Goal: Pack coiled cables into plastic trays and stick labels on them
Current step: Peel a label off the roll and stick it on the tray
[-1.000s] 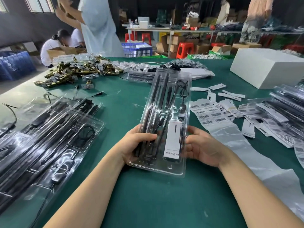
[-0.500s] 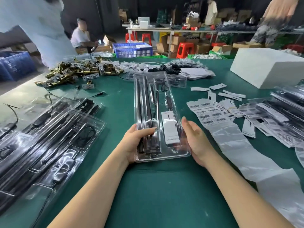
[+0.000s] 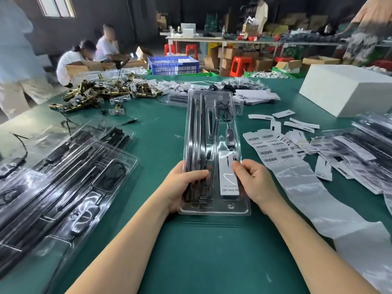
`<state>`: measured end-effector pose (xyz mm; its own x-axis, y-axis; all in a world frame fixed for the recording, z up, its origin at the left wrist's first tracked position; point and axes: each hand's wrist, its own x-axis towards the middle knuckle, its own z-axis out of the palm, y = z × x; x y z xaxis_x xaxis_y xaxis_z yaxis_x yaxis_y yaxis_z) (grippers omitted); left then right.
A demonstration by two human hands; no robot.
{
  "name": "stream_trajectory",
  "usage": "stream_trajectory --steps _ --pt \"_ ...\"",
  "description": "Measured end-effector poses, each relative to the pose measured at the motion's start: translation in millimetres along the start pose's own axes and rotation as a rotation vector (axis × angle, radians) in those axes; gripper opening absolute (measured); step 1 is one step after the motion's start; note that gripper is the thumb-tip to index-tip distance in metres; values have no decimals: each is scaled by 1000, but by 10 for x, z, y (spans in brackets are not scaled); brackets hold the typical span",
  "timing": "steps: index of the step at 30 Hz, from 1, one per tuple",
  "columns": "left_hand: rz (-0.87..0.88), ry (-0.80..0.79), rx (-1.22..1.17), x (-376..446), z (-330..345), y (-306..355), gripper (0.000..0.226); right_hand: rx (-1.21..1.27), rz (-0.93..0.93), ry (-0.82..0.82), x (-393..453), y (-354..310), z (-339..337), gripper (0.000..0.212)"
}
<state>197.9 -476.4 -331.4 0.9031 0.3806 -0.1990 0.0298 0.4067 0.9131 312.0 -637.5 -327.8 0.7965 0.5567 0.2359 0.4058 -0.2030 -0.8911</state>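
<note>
In the centre of the frame a long clear plastic tray [image 3: 213, 149] lay on the green table [image 3: 191, 251], its near end held between both hands. The left hand [image 3: 182, 185] gripped the tray's lower left edge, with the thumb curled over the top across the black rods [image 3: 196, 134] and the other fingers hidden under the tray. The right hand [image 3: 254, 183] held the lower right side, its fingers bent, and the fingertips [image 3: 237, 166] pressed on the white label [image 3: 228, 175] that lay in the tray's right compartment (some print was visible at its near end). A thin coiled black cable [image 3: 223, 111] sat in the upper right part of the tray. At the left of the frame a pile of filled trays [image 3: 63, 183] lay overlapping. To the right of the held tray a sheet of barcode stickers [image 3: 271, 148] rested on the table, with its shiny backing strip [image 3: 307, 198] running toward the lower right. A white box [image 3: 347, 88] stood at the upper right, and brass hardware [image 3: 99, 92] was heaped at the upper left.
</note>
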Motion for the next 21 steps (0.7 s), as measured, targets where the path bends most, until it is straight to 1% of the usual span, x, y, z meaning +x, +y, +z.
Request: stream_trajectory --steps 3,6,9,12,14,16,18,19,21 --pt "-5 11 30 -5 -11 16 32 -129 2 9 9 9 10 46" --pt "5 -1 13 -8 -19 20 32 -191 19 30 -3 18 45 44" --pt "11 -4 -22 1 -27 18 32 -200 37 44 -16 17 62 44" --pt "3 11 -53 22 -52 11 32 -168 95 3 -13 -10 29 49" --pt "-6 41 -56 32 -58 10 30 -78 181 -40 2 -12 2 41" --pt "-18 78 -36 43 -60 20 25 127 299 -99 -4 -31 -6 31" --pt "-25 85 -5 56 -73 23 18 303 380 -174 -34 -58 8 27" --pt "-32 76 -14 58 -76 23 15 350 393 -184 -45 -76 15 25" --pt "-67 23 -59 48 -74 38 14 455 404 -130 -44 -129 14 24"
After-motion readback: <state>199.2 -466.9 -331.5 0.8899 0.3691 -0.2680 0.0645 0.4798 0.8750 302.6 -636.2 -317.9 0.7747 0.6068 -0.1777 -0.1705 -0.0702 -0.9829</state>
